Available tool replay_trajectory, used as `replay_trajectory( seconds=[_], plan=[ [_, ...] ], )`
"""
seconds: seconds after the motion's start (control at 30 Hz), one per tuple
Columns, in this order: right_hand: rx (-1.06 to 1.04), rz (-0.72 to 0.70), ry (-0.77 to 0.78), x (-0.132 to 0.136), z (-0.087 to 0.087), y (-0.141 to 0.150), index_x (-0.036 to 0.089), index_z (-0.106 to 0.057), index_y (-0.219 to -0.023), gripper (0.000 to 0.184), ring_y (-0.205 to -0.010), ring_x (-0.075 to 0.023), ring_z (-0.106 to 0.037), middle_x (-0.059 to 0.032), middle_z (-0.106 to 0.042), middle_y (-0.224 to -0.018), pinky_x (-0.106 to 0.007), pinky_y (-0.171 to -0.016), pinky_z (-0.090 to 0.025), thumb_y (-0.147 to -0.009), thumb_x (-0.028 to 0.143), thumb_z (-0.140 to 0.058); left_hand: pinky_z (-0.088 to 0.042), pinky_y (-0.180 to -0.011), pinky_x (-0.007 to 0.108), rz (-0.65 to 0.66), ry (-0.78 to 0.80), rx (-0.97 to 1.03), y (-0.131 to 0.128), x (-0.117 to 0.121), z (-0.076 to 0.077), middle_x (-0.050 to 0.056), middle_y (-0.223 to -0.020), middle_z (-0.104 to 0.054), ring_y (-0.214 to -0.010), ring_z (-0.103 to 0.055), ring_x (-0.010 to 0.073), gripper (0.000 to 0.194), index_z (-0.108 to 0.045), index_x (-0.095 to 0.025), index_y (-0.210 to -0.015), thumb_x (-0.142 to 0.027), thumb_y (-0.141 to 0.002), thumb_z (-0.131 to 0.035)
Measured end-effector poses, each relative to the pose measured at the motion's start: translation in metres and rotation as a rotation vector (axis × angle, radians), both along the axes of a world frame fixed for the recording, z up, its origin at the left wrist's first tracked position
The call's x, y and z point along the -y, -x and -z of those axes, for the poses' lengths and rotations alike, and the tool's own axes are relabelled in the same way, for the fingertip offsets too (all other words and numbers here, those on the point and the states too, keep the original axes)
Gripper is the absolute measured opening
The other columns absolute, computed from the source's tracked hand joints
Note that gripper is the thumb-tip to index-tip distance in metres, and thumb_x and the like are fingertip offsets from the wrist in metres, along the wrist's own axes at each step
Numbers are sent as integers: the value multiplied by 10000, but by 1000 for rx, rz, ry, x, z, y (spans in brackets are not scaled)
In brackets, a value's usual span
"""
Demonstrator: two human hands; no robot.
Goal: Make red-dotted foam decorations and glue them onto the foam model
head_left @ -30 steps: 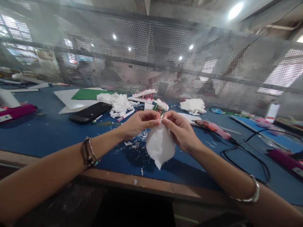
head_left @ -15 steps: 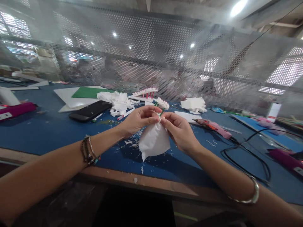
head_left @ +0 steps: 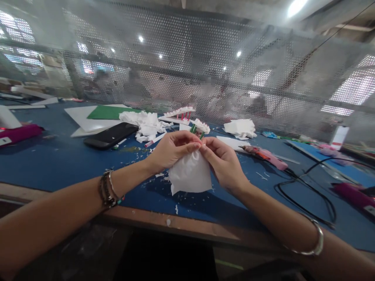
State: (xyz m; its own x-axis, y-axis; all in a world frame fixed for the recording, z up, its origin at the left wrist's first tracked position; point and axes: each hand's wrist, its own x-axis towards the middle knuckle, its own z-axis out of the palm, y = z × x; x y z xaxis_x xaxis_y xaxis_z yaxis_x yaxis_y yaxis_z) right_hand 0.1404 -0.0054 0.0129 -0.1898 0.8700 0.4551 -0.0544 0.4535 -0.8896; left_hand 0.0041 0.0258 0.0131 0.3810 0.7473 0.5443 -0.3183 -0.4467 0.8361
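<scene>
Between my two hands hangs a white sheet of thin paper (head_left: pixel 191 175), gathered at its top and spreading out below. My left hand (head_left: pixel 177 150) pinches the gathered top from the left, thumb against fingers. From the right, my right hand (head_left: pixel 224 162) pinches the same spot, the fingertips of both hands touching or nearly so. A short piece of green stem (head_left: pixel 202 135) shows just above the fingertips; its lower part is hidden by them. Right behind stands a small piece with green posts and a ruffled white top (head_left: pixel 200 126).
A black phone (head_left: pixel 111 136) and crumpled white paper (head_left: pixel 143 123) lie left. A rack with red posts (head_left: pixel 180 114) stands behind. On the right are a pink glue gun (head_left: pixel 265 156), its black cable (head_left: pixel 307 195) and a paper stack (head_left: pixel 240 128). Scraps litter the blue table (head_left: pixel 67 168).
The paper has swung and spread wider, its lower edge now flatter. My fingertips have closed in around the gathered top, and less of the green stem shows.
</scene>
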Motion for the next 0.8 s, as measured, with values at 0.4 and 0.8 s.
replay_trajectory(
  seconds=[0.4, 0.8],
  plan=[
    [85, 196, -144, 2, -3, 1, 192, -488, -695, 37, -564, -64, -463, 42, -517, -632, -194, -503, -373, -723, 194, -512, -428, -551, 194, -414, -366, -148, -2, 4, 7, 27, -706, -633, -604, -535, 91, 121, -637, -147, -741, -257, -694, -617],
    [142, 306, -176, 0, -6, -2, 185, -583, -666, 21, -615, -92, -549, 18, -615, -662, -249, -586, -433, -680, 174, -572, -456, -615, 187, -372, -417, -196, 1, -3, 9, 44, -849, -631, -782, -566, 110, 87, -636, -169, -774, -211, -731, -574]
  ],
)
